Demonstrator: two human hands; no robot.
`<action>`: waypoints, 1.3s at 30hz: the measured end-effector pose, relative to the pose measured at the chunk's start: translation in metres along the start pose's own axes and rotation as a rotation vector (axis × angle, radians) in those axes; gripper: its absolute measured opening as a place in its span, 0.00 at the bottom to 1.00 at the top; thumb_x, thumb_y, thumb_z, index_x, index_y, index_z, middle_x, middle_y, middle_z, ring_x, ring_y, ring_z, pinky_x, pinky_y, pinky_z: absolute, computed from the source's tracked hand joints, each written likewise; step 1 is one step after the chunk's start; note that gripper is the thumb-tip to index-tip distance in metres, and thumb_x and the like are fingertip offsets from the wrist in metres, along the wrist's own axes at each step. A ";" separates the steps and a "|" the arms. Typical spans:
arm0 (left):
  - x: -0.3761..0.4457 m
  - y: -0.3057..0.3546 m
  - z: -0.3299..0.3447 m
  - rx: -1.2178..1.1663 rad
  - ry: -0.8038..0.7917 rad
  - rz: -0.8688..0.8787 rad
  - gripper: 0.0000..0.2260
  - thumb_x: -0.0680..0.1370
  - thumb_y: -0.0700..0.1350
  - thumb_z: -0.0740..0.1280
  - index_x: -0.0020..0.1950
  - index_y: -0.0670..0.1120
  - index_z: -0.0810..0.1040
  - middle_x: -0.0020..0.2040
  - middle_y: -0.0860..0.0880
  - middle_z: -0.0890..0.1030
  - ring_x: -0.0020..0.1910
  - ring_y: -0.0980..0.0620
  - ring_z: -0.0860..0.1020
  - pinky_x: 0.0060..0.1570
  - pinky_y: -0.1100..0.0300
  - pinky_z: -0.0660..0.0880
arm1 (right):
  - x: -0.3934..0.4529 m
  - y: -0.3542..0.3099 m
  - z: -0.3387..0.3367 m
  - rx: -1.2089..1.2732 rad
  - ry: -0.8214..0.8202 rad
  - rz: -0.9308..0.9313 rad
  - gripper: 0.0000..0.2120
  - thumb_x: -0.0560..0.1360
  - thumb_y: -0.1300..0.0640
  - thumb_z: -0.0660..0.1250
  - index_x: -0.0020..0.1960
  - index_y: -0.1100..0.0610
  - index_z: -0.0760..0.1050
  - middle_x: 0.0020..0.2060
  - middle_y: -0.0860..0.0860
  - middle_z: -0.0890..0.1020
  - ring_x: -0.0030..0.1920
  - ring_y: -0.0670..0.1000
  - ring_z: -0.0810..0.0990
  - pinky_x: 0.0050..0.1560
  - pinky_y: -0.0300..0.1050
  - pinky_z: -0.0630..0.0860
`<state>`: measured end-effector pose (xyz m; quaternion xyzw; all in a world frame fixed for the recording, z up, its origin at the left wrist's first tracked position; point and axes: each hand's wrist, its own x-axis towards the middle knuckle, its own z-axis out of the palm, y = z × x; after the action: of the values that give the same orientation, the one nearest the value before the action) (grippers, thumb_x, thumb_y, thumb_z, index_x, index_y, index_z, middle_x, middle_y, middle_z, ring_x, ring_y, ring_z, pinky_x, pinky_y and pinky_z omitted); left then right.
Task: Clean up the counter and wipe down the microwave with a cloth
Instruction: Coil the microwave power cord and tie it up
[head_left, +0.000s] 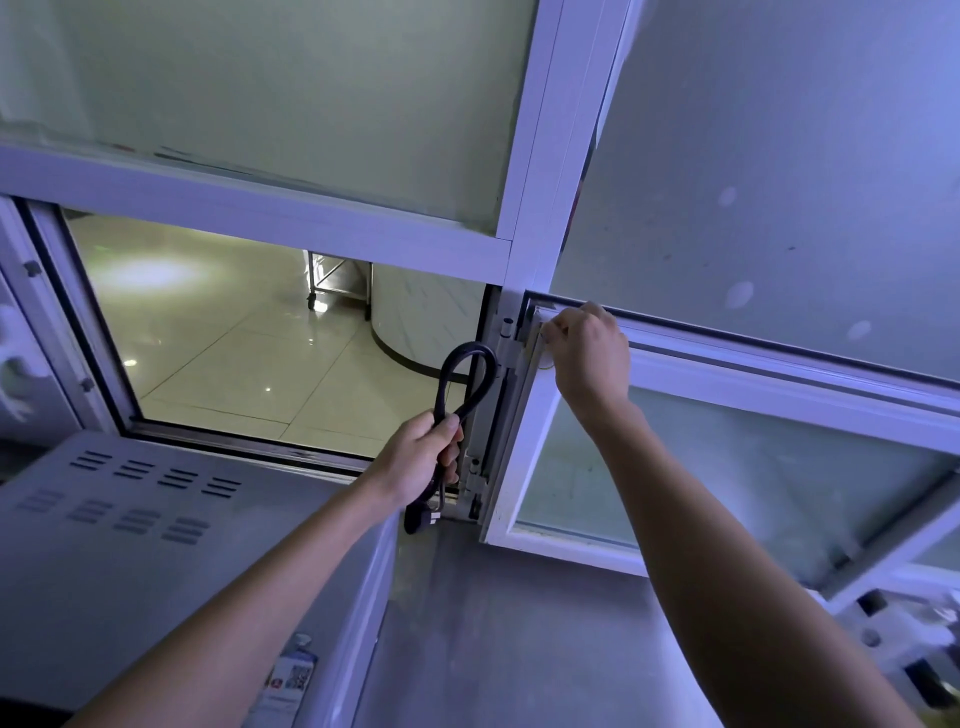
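The white microwave (156, 545) fills the lower left, its vented top facing me. My left hand (421, 457) is shut on a looped black power cord (465, 374), held up beside the window hinge; the cord's plug (418, 519) dangles below the hand. My right hand (587, 348) is up at the top corner of an inward-opened window sash (524, 447), fingers pinched on its frame. No cloth is in view.
A steel counter (519, 649) lies below. The open window gap (249, 338) shows a tiled floor and a wheeled rack outside. Frosted panes stand above and to the right. A white appliance part (904, 634) sits at the right edge.
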<state>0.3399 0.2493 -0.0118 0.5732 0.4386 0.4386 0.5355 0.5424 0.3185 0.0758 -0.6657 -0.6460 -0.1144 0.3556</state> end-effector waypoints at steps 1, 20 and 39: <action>0.000 -0.001 0.000 -0.006 0.002 -0.002 0.12 0.85 0.45 0.55 0.46 0.40 0.71 0.33 0.48 0.70 0.34 0.47 0.71 0.44 0.47 0.73 | 0.000 0.002 0.002 -0.015 0.007 -0.025 0.06 0.75 0.64 0.64 0.40 0.62 0.77 0.42 0.54 0.76 0.42 0.58 0.72 0.40 0.50 0.70; -0.047 -0.052 0.017 -0.078 0.063 -0.059 0.12 0.85 0.42 0.55 0.43 0.42 0.68 0.30 0.49 0.69 0.29 0.49 0.69 0.37 0.56 0.69 | -0.151 0.045 0.008 0.588 -0.213 0.339 0.10 0.81 0.57 0.63 0.44 0.59 0.78 0.38 0.47 0.83 0.39 0.48 0.79 0.40 0.38 0.71; -0.084 -0.123 0.055 0.214 0.049 -0.164 0.12 0.82 0.52 0.58 0.42 0.47 0.71 0.32 0.52 0.73 0.35 0.50 0.72 0.46 0.53 0.70 | -0.339 0.091 0.040 1.319 -0.400 1.219 0.10 0.82 0.54 0.61 0.42 0.53 0.73 0.43 0.53 0.80 0.44 0.49 0.80 0.44 0.46 0.68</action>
<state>0.3701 0.1603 -0.1396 0.5784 0.5410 0.3581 0.4945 0.5683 0.0872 -0.1895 -0.5609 -0.1675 0.6016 0.5435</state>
